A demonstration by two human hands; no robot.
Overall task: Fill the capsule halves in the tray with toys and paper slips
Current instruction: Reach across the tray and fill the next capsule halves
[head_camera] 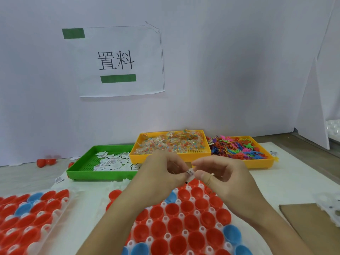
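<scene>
My fingertips pinch a small paper slip [190, 173] between my 2 hands. My left hand [161, 173] holds it with thumb and first finger curled in, and my right hand [222, 178] nips the other side with the thumb pressed tight against it. The slip is up in the air, just above the far edge of the tray of capsule halves [184, 218]. I think the slip is very light and thin, so it can bend, crumple or blow away if I let go too soon. I should hold it by its edges and not squeeze hard. It looks folded or bunched, but it is too small for me to be sure. The red cups and the few blue cups under my hands look hard and smooth, and they sit open side up in a white holder, so I guess a slip will drop in easily. The ones I can see look bare inside. More slips lie in the green tray [82, 166] behind my left hand. A yellow tray [198, 155] of little clear packets sits just behind my hands, and next to it is another yellow tray with bright toy dinosaurs [237, 148]. Those look small, bendy and easy to tangle. A 2nd tray of cups [27, 214] lies at my left.
</scene>
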